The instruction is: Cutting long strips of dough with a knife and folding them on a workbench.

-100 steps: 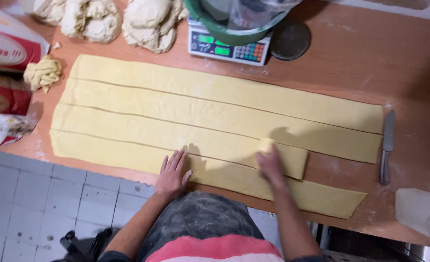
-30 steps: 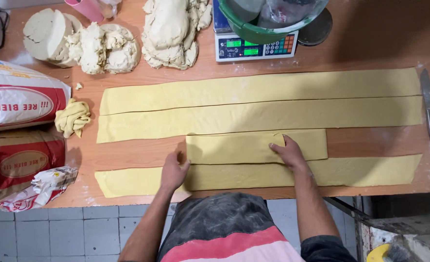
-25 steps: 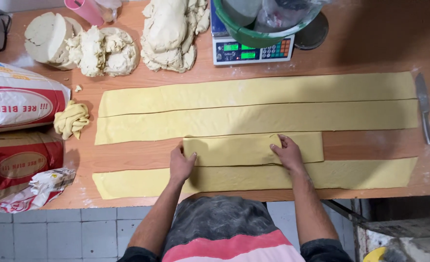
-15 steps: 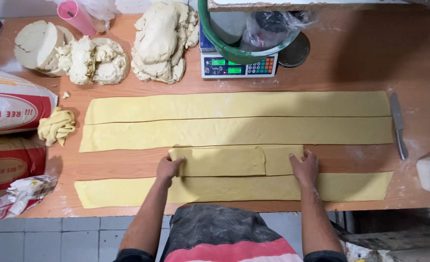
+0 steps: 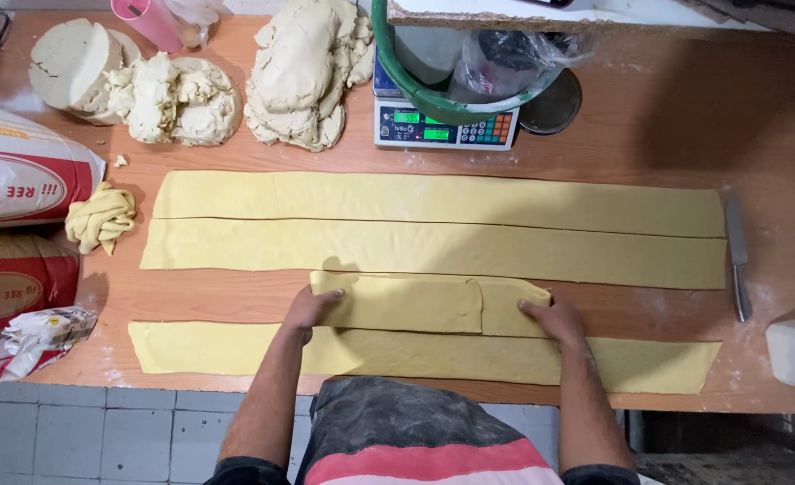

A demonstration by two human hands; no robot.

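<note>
A folded strip of yellow dough [image 5: 429, 304] lies on the wooden table [image 5: 649, 144] in front of me. My left hand [image 5: 312, 308] presses flat on its left end. My right hand [image 5: 552, 313] rests on its right end, fingers curled over the edge. Two long dough strips [image 5: 442, 224] lie side by side just beyond it. Another long strip [image 5: 415, 355] runs along the near table edge, under my wrists.
Lumps of pale dough [image 5: 298, 72] and a cut dough block [image 5: 70, 67] sit at the back left. A scale [image 5: 442, 126] with a green bowl [image 5: 451, 90] stands behind. Flour sacks [image 5: 16, 180] at left, a dough scrap [image 5: 101, 216], a knife [image 5: 737, 256] at right.
The middle strip has been folded in from both ends into a shorter, layered piece. My hands moved apart to its two ends, the right one farther right.
</note>
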